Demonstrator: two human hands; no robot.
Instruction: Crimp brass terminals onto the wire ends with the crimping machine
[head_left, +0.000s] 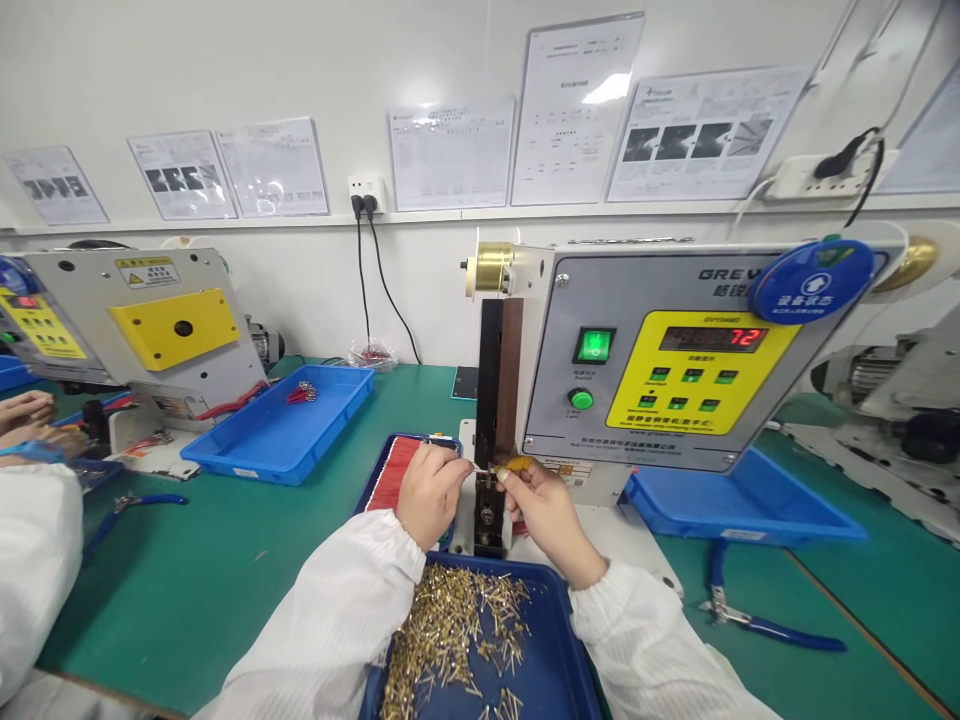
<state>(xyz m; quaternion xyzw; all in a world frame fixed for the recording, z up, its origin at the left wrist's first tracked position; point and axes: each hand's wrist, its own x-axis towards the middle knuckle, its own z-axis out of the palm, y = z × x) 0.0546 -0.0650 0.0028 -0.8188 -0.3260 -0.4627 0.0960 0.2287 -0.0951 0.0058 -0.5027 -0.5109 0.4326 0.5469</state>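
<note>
My left hand and my right hand meet in front of the black press head of a grey crimping machine. Both are closed in a pinch on a thin wire with a small brass piece held at the press. A dark blue tray close to me holds a heap of small brass terminals. Behind my left hand, a tray holds a bundle of red wires.
A blue tray lies left on the green mat, with a second machine behind it. Blue pliers lie at right, another pair at left. A co-worker's sleeve and hands show at far left.
</note>
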